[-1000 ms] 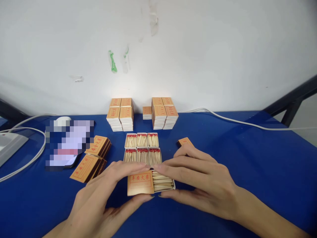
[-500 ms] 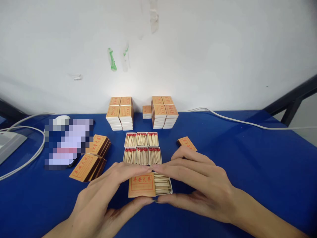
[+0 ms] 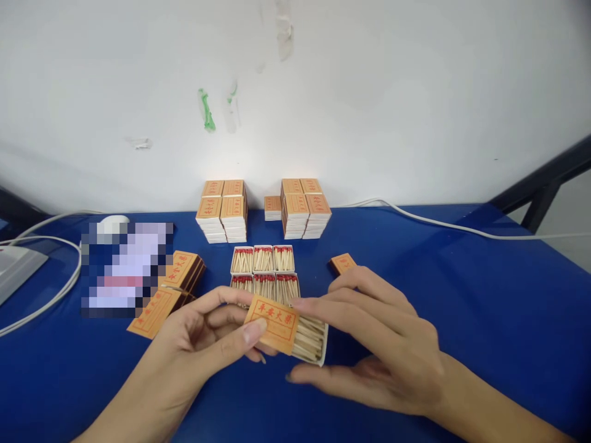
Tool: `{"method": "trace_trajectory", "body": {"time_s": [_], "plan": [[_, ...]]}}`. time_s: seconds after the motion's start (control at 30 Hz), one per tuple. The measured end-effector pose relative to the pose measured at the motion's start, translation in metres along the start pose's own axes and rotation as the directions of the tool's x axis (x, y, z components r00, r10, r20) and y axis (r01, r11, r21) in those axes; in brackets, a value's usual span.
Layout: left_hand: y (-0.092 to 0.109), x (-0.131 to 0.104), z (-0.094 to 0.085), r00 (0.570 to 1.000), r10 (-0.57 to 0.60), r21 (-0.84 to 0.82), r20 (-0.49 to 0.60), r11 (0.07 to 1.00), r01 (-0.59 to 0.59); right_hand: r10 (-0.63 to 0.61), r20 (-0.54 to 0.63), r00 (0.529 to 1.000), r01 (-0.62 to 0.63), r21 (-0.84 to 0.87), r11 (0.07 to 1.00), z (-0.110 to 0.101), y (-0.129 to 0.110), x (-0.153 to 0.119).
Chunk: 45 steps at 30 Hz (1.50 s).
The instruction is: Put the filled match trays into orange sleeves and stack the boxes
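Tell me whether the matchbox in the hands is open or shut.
Partly open: the matchbox tray sticks out of its orange sleeve, showing matchsticks.

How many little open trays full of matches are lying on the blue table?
6 lie on the table: three in the back row, three in the front row, partly hidden by the hands. A seventh tray is held up, half out of its sleeve.

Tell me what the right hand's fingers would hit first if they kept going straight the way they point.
Most likely the half-open matchbox held by the left hand: the right hand points left at its tray end, though depth is unclear.
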<state>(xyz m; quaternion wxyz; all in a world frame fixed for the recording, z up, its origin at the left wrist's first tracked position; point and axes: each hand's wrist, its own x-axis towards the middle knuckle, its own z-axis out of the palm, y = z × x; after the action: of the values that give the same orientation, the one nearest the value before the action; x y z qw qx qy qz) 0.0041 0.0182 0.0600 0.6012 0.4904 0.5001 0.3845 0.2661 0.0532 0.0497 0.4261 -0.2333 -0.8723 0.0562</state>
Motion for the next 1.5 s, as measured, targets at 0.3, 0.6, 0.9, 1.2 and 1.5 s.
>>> {"method": "trace_trajectory", "body": {"time_s": [0.3,0.6,0.9,1.2,1.5], "plan": [[0.006,-0.001,0.001,0.995,-0.096,-0.084,-0.017,0.992,0.095,0.002,0.109,0.994,-0.023,0.195,0.980,0.005,0.001,-0.002],[0.001,-0.001,0.004,0.994,-0.101,-0.051,0.035,0.993,0.103,0.070,0.220,0.973,-0.117,0.210,0.971,0.004,-0.006,-0.002],[-0.011,0.000,0.006,0.997,-0.056,-0.122,0.045,0.991,0.061,-0.012,0.243,0.970,-0.055,0.268,0.962,0.011,-0.005,-0.009],[-0.013,0.001,0.009,0.995,-0.065,-0.136,0.076,0.988,0.075,0.013,0.238,0.971,-0.080,0.273,0.959,0.008,-0.007,-0.004],[-0.012,-0.002,0.010,0.994,-0.078,-0.108,0.076,0.990,0.086,0.026,0.237,0.971,-0.090,0.262,0.961,0.010,-0.008,-0.003]]}}
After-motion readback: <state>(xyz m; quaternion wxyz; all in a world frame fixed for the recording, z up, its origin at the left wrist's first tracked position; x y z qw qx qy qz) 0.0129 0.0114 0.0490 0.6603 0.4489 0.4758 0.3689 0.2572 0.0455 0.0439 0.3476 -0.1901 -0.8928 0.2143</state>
